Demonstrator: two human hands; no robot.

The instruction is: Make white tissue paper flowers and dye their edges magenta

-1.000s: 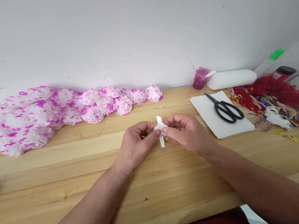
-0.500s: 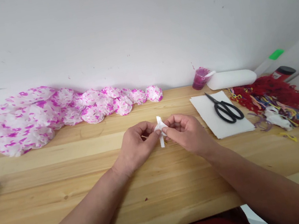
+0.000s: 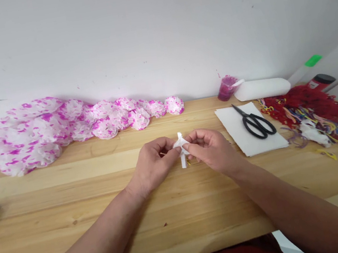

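Above the middle of the wooden table (image 3: 184,211), a small folded strip of white paper (image 3: 184,161) is pinched between both hands. My left hand (image 3: 157,163) grips its left side with thumb and fingertips. From the other side, my right hand (image 3: 210,149) presses the paper with its thumb, the fingers curled behind. One end of the strip sticks up past the fingertips and the other points toward me. A bit of yellow shows beneath my right fingers, too small to make out.
Along the wall at left lies a heap of white-and-magenta paper flowers (image 3: 36,136). At right, black scissors (image 3: 255,122) rest on a white paper stack (image 3: 238,131). Beyond are a purple-stained cup (image 3: 225,90), a white roll-shaped object (image 3: 262,89) and a pile of red and coloured yarn (image 3: 309,106).
Both hands stay nearly in place around the paper. Its upper end looks slightly narrower and the folded middle has shifted a little under the thumbs.
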